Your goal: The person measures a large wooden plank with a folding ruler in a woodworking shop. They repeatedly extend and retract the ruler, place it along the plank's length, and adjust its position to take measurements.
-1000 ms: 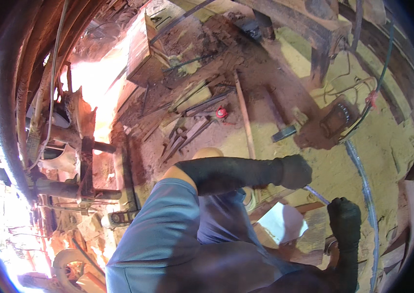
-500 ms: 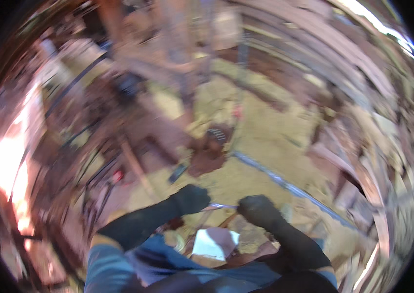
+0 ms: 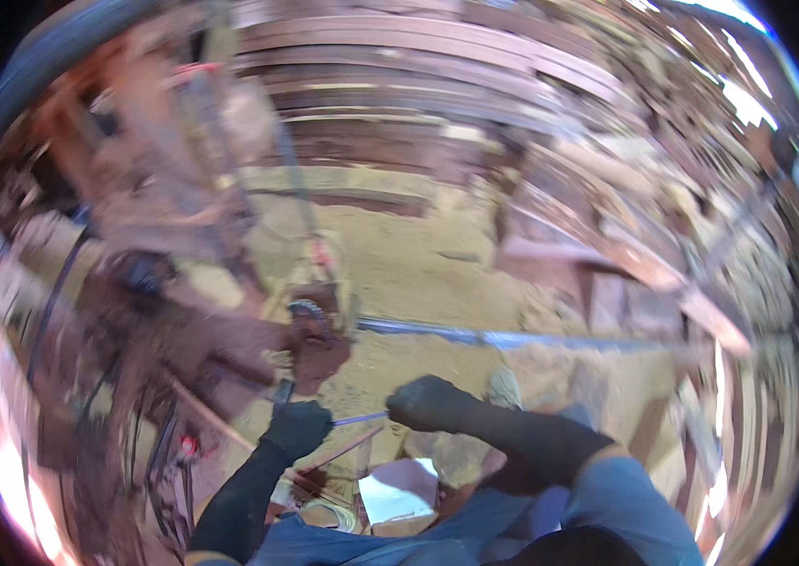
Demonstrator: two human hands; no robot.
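Note:
A thin bluish strip (image 3: 360, 418) stretches between my two hands, blurred, so its exact kind cannot be told. My left hand (image 3: 297, 430), in a dark glove or sleeve covering, is closed around its left end. The right end is in the fist of my right hand (image 3: 426, 404), covered in the same dark cloth. Just beyond my hands stands a reddish-brown block with a dark ribbed or toothed round part (image 3: 309, 318). Below the strip, near my lap, lies a white sheet or flat piece (image 3: 399, 492).
A long shiny bluish bar (image 3: 494, 337) runs rightward across the dusty yellowish ground (image 3: 399, 250). Stacked planks (image 3: 399, 80) line the far side. Leaning boards (image 3: 607, 236) and scrap wood crowd the right. A wooden handle (image 3: 206, 407) slants beside my left arm.
My view has swung to the right, so the surroundings sit further left and turned. Both hands still grip the strip and appear further left in the picture.

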